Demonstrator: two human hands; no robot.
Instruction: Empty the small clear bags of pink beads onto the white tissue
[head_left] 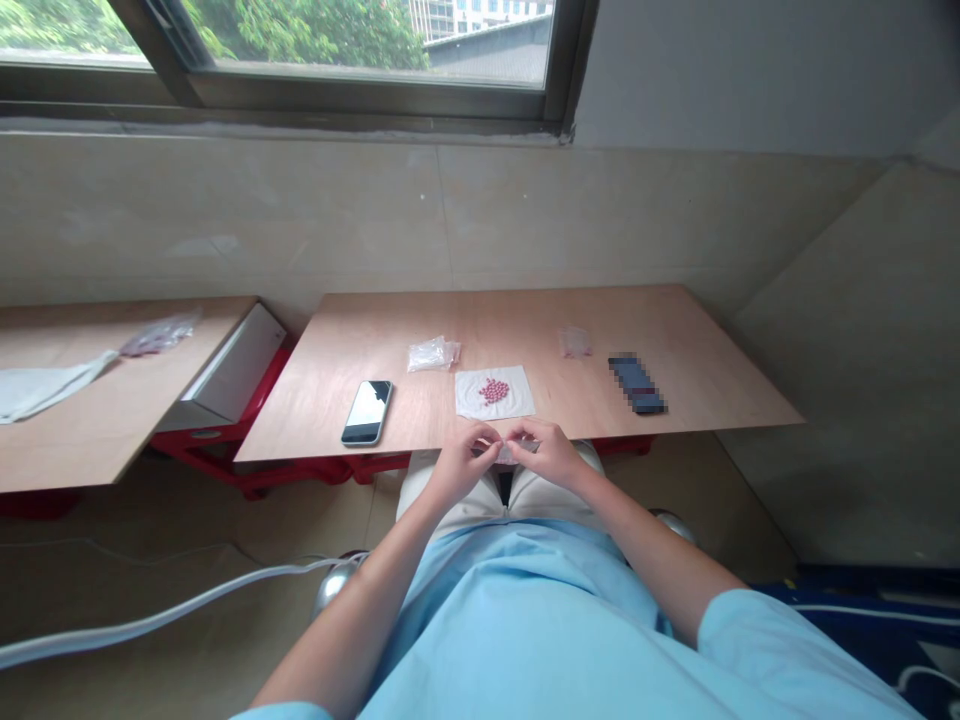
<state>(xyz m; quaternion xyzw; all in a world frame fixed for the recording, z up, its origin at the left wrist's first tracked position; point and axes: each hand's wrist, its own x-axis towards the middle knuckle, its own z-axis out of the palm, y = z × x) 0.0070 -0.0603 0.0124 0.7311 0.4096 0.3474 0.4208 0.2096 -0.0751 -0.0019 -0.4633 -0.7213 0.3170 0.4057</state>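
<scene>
While seated at a plywood table (570, 330), a person pinched something small between both hands.
Near the table's edge, the left hand (466, 465) and right hand (550, 452) pressed their fingertips onto what seemed a thin, pale plastic bag (511, 452), light and limp, best held by its edge; beyond lay a paper square (474, 398) of pink tablets (493, 391).

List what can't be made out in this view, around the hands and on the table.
Small pale item between the left hand and right hand: head view, fingers cover most of it.
Small pink pieces on the white paper square: head view, too small to count or identify.
Dark phone: head view, pixelated blur hides its face.
Small clear bag: head view, contents too small to tell.
</scene>
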